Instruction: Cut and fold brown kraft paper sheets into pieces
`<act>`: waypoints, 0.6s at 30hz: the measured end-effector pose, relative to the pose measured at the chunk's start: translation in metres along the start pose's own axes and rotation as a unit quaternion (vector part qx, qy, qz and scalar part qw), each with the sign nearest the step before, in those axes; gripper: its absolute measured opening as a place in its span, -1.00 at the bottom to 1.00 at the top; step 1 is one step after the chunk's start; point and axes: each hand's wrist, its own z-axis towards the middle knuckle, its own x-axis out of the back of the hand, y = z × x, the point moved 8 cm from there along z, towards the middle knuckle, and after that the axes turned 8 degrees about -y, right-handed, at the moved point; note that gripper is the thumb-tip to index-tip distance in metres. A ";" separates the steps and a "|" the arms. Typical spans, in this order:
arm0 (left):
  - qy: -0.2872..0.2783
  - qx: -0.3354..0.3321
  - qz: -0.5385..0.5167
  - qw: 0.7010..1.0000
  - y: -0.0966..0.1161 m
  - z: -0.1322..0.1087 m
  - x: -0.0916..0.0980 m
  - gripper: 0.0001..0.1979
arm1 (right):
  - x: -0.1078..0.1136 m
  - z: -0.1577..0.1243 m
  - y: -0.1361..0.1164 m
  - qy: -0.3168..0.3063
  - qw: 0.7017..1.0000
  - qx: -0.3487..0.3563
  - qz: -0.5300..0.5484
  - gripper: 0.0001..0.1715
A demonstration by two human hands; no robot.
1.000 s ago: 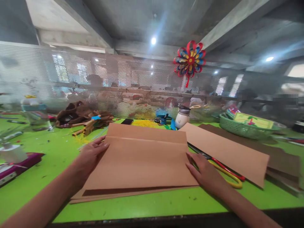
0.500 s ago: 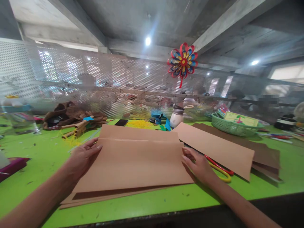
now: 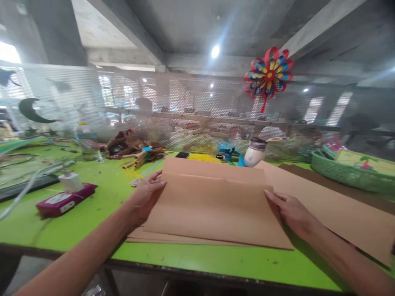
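Note:
A folded sheet of brown kraft paper [image 3: 212, 203] lies on top of more brown sheets on the green table [image 3: 101, 201]. My left hand [image 3: 145, 195] rests at the paper's left edge, fingers stretched along it and touching it. My right hand [image 3: 291, 211] lies flat at the right edge, fingers extended onto the sheet. Neither hand has its fingers wrapped round the paper. A fold line runs across the sheet near its far edge.
More brown sheets [image 3: 333, 207] lie to the right, by a green basket [image 3: 342, 174]. A white jar [image 3: 254, 154], blue tools and brown scraps [image 3: 129, 146] stand at the back before a mesh screen. A magenta box [image 3: 66, 199] with a white plug sits left. A paper flower [image 3: 268, 74] hangs above.
The view has swung left, so the magenta box and cables now show. My right hand has slid up to the paper's right edge, covering the scissors seen before. The left hand stays at the left edge.

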 end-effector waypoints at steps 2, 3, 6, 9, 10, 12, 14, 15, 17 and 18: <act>0.001 0.005 -0.005 1.000 -0.002 -0.001 0.001 -0.36 | -0.003 0.000 -0.001 0.024 0.999 -0.003 0.026 -0.65; 0.002 0.010 -0.008 1.000 -0.003 -0.001 0.001 -0.37 | -0.003 0.000 -0.001 0.043 0.999 -0.001 0.027 -0.65; 0.009 0.029 -0.015 0.999 -0.009 0.003 0.006 -0.48 | 0.005 -0.005 -0.008 0.134 0.990 0.036 -0.032 -0.62; 0.017 0.072 -0.015 0.997 -0.021 0.005 0.011 -0.63 | 0.009 -0.009 -0.013 0.175 0.978 0.057 -0.096 -0.57; 0.019 0.086 -0.012 0.996 -0.025 0.005 0.011 -0.64 | 0.010 -0.009 -0.014 0.180 0.976 0.062 -0.107 -0.56; 0.018 0.101 -0.005 0.995 -0.029 0.002 0.009 -0.65 | 0.013 -0.009 -0.012 0.189 0.975 0.059 -0.105 -0.56; 0.010 0.098 0.004 0.995 -0.028 -0.003 0.005 -0.66 | 0.016 -0.008 -0.007 0.196 0.975 0.047 -0.094 -0.54; 0.007 0.093 0.008 0.996 -0.027 -0.005 0.002 -0.63 | 0.017 -0.008 -0.005 0.199 0.975 0.041 -0.089 -0.54; 0.009 0.077 0.018 0.997 -0.021 -0.008 0.000 -0.52 | 0.017 -0.008 -0.003 0.195 0.977 0.033 -0.085 -0.52; 0.015 0.068 0.024 0.997 -0.018 -0.009 0.001 -0.48 | 0.016 -0.008 -0.002 0.192 0.977 0.030 -0.084 -0.51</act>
